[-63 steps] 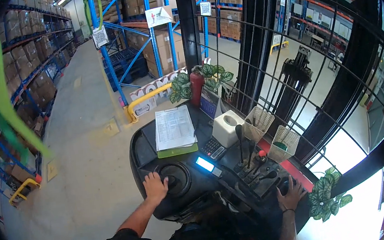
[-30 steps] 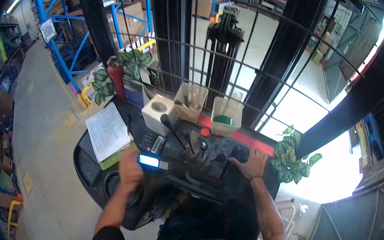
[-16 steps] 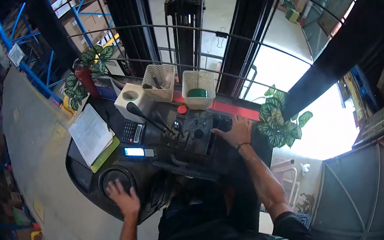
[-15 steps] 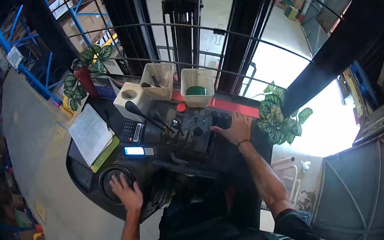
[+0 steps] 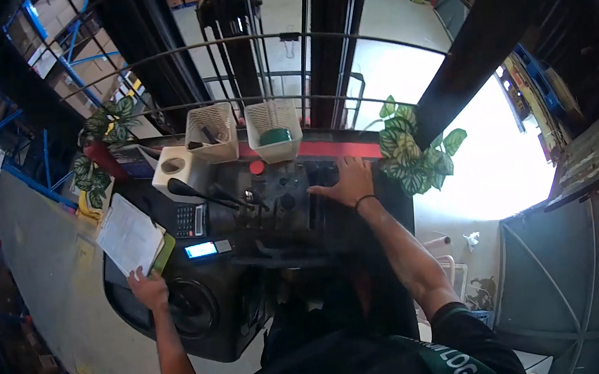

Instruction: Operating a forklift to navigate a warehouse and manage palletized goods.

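Note:
My left hand [image 5: 149, 289] is at the lower edge of a stack of papers [image 5: 129, 232] on a green clipboard [image 5: 164, 254]. Its fingers are apart and its fingertips meet the edge; no grip shows. Just to its right is a black round steering wheel [image 5: 193, 307]. My right hand [image 5: 351, 183] lies with fingers spread on the right of the black console [image 5: 245, 226], beside the control levers [image 5: 193, 190], not holding them. A dark band circles that wrist.
A calculator [image 5: 190, 220], a lit display [image 5: 201, 250], a white tissue box [image 5: 178, 173] and two mesh baskets [image 5: 211, 134] line the console. Leafy plants [image 5: 413, 148] flank it. Wire bars and a dark mast [image 5: 233, 24] rise ahead. Blue racking [image 5: 25, 181] stands left.
My left hand has left the steering wheel and moved up and left to the clipboard's lower edge. My right hand stays on the console. The whole view has shifted and turned slightly.

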### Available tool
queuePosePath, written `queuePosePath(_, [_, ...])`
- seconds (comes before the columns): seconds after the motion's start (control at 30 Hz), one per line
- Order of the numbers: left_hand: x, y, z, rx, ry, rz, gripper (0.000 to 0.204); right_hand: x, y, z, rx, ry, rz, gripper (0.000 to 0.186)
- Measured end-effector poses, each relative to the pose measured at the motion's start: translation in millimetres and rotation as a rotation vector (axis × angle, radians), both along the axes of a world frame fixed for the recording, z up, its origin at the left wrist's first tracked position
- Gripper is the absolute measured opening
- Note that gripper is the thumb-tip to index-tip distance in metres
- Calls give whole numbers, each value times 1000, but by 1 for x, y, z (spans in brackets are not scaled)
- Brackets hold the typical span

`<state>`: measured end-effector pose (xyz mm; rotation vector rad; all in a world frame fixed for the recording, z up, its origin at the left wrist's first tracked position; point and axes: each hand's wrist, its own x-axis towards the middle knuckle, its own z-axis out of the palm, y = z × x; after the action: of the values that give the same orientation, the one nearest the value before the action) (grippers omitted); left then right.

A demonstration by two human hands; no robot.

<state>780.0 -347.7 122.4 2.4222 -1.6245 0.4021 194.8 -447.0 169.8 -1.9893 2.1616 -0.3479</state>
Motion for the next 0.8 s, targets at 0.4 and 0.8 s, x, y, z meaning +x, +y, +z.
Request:
queuePosePath(0.4, [-18, 20, 23, -66, 229, 81, 28, -3, -17, 8, 71, 63, 51, 117])
queuePosePath(0.8, [-7, 35, 25, -82, 208, 240, 30, -2, -18, 4, -70, -50, 75, 104])
